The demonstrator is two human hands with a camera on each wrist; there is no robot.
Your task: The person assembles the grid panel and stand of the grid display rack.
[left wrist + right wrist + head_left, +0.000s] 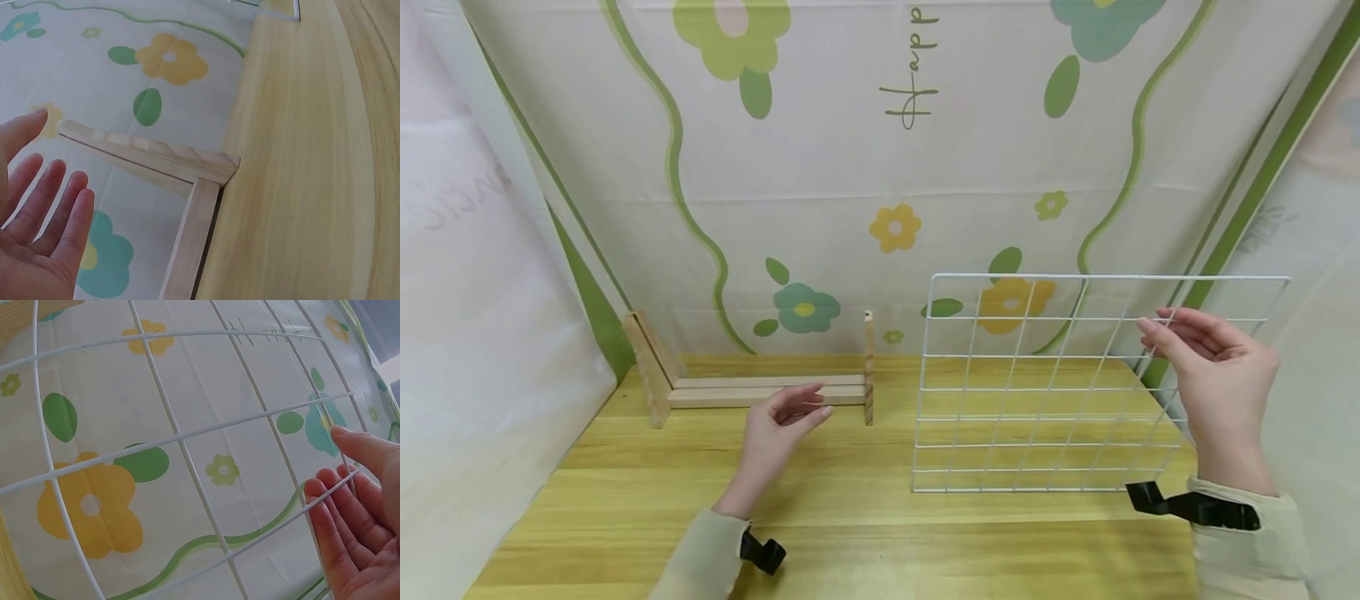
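My right hand pinches a white wire grid panel near its upper right side. The panel stands upright over the right part of the table; whether its lower edge touches the tabletop, I cannot tell. In the right wrist view, the thumb and fingers meet around the wires of the grid. A pale wooden stand, two end pieces joined by low rails, sits at the back left. My left hand hovers in front of its rails with relaxed fingers, holding nothing. The left wrist view shows that hand apart from the wooden stand.
A wood-grain table lies beneath everything. Behind it hangs a white cloth printed with flowers and leaves, and more cloth hangs at the left and right sides. Black straps with small mounts circle both wrists.
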